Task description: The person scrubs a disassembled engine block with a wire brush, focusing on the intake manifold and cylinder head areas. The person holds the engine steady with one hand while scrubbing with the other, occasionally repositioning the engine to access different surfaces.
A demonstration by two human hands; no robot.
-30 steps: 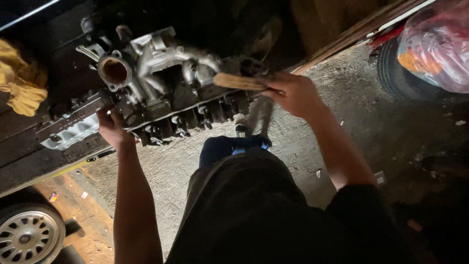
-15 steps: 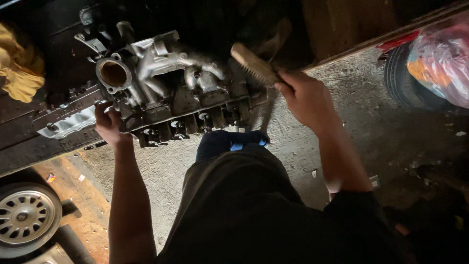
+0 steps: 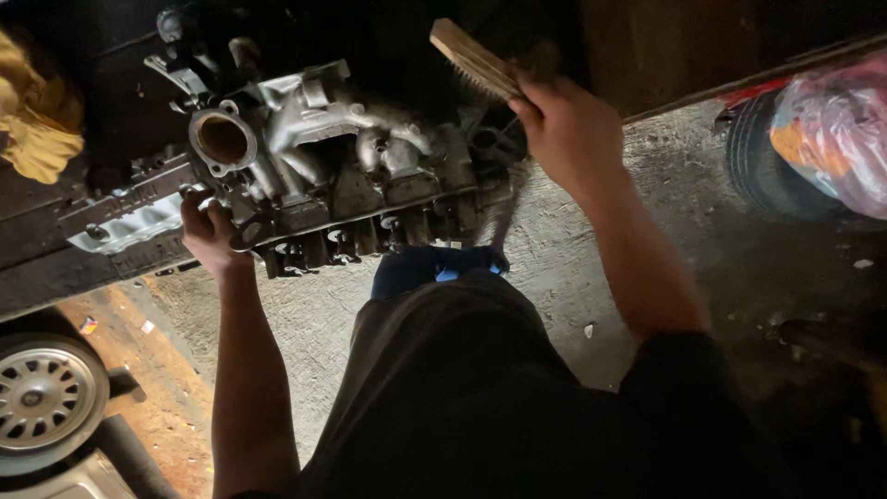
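A person's right hand (image 3: 564,125) grips a wooden wire brush (image 3: 473,60) raised just above the engine (image 3: 323,176), while the left hand (image 3: 214,236) clasps the engine's near edge. The engine sits on a dark bench; loosened grit could drop into its open round port (image 3: 224,140)

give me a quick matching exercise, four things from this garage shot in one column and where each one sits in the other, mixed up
Things:
1. wire brush
2. yellow rag
3. alloy wheel
4. engine part

Places:
A. bottom left corner
B. held up in the right hand
C. top left edge
D. gripped at its near edge by the left hand

Pairs: 1-B, 2-C, 3-A, 4-D
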